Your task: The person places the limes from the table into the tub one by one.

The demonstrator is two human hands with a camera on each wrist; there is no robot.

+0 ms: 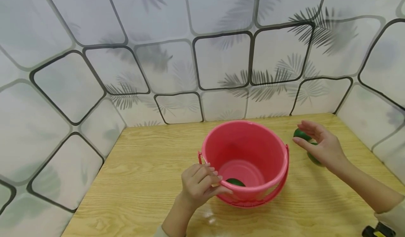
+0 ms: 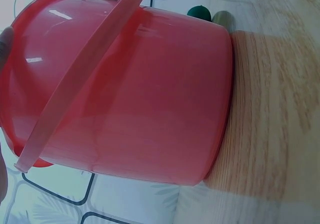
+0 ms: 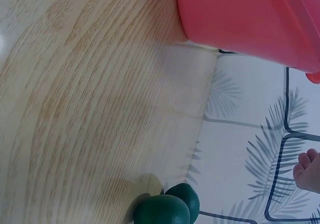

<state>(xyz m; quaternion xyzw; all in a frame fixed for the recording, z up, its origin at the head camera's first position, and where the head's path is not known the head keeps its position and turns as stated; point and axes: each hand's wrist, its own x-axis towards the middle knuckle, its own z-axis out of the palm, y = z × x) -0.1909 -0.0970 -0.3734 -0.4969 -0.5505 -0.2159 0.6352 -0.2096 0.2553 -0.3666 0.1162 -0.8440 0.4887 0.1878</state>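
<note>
A pink bucket [image 1: 242, 138] stands upright on the wooden table, its handle [image 2: 80, 78] hanging down along the near side. My left hand [image 1: 199, 185] grips the bucket's near-left rim, thumb outside and fingers over the edge. Inside, on the bottom, lies a smooth green fruit [image 1: 235, 182], partly hidden by the rim. To the right of the bucket are two more green fruits, the farther one [image 1: 300, 135] and the nearer one [image 1: 314, 157]. Over them my right hand [image 1: 324, 147] hovers with thumb and fingers spread apart, holding nothing; it partly covers both.
Pale tile-patterned sheeting [image 1: 221, 61] with leaf prints rises behind the table [image 1: 142, 159] and along both sides. The two fruits sit close together near the back right of the tabletop. A small black device [image 1: 378, 230] shows beside the right sleeve.
</note>
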